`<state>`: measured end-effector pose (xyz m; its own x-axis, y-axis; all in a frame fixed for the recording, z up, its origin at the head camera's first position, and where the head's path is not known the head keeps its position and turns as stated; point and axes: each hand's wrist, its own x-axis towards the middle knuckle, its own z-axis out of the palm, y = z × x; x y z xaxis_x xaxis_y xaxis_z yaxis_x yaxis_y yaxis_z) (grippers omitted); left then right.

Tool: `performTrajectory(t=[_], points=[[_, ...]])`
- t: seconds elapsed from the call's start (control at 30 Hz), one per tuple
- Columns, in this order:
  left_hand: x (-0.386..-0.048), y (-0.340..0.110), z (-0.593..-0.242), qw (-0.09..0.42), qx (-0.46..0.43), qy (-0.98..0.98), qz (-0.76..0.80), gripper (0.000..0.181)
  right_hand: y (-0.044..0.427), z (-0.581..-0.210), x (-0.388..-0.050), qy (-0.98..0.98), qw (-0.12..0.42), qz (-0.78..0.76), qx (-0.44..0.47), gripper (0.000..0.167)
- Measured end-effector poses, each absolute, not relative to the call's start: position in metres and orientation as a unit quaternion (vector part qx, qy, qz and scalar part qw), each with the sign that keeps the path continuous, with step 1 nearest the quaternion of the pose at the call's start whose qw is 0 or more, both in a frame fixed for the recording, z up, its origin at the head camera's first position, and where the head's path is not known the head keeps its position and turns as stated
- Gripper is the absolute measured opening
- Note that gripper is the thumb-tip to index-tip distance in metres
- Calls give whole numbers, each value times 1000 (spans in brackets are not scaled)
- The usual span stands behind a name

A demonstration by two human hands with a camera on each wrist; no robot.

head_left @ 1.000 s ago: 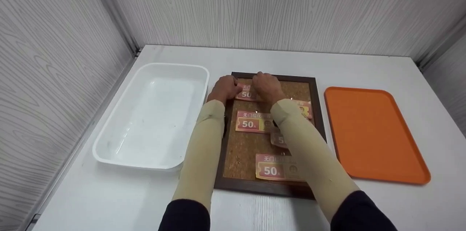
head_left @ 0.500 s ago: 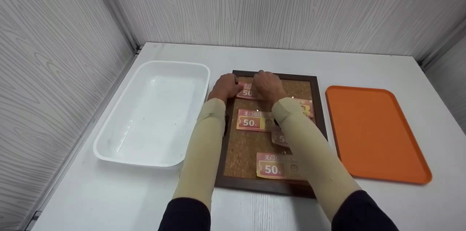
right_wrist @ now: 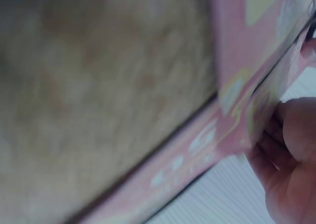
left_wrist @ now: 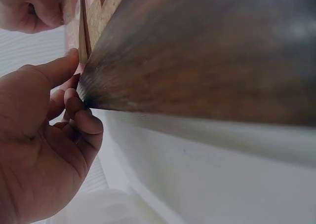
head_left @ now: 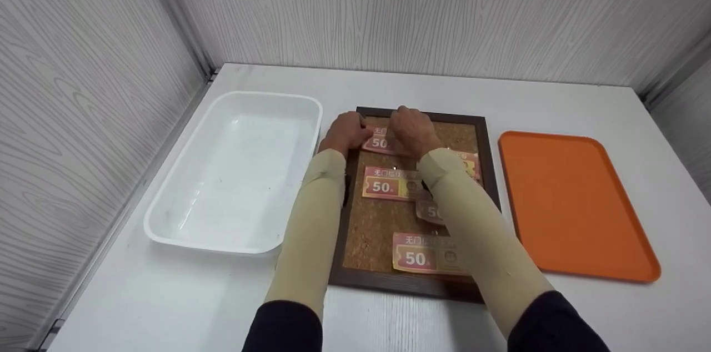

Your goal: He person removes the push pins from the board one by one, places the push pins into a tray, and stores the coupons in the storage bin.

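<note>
A brown-framed cork board point(head_left: 366, 244) lies flat on the table, with several pink 50 coupons on it. At its upper left corner my left hand point(head_left: 345, 132) grips the frame, fingers curled at the outer edge. Its thumb point(left_wrist: 64, 68) is at the left end of the top coupon point(head_left: 379, 142). My right hand point(head_left: 412, 129) has curled fingers over that coupon's right part. In the right wrist view its fingers meet the coupon's end; the fingertips are hidden. Below lie a middle coupon point(head_left: 382, 184) and a lower coupon point(head_left: 416, 255). My right forearm covers other coupons.
Left of the board stands a deep white tub point(head_left: 149, 219), its rim close to my left hand. An orange tray point(head_left: 577, 207) lies flat on the right. A white wood-grain wall point(head_left: 416, 13) rises behind the white table point(head_left: 383, 318).
The scene shifts slightly in the head view. Both hands stay at the top coupon with almost the same finger pose; the coupons, tub and tray keep their places.
</note>
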<state>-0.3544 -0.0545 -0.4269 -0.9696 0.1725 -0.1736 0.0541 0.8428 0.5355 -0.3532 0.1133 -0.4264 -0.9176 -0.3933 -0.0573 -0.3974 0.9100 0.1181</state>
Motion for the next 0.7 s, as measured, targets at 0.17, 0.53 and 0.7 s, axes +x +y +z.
performTrajectory(t=[0.17, 0.53, 0.7], points=[[-355, -54, -426, 102, 67, 955, 271, 29, 114, -426, -354, 978, 17, 62, -200, 22], [-355, -55, -426, 108, 68, 958, 257, 27, 115, -428, -355, 983, 4, 6, -182, 24], [-354, -54, -427, 110, 61, 958, 258, 30, 120, -427, -355, 985, -5, -18, -173, 29]])
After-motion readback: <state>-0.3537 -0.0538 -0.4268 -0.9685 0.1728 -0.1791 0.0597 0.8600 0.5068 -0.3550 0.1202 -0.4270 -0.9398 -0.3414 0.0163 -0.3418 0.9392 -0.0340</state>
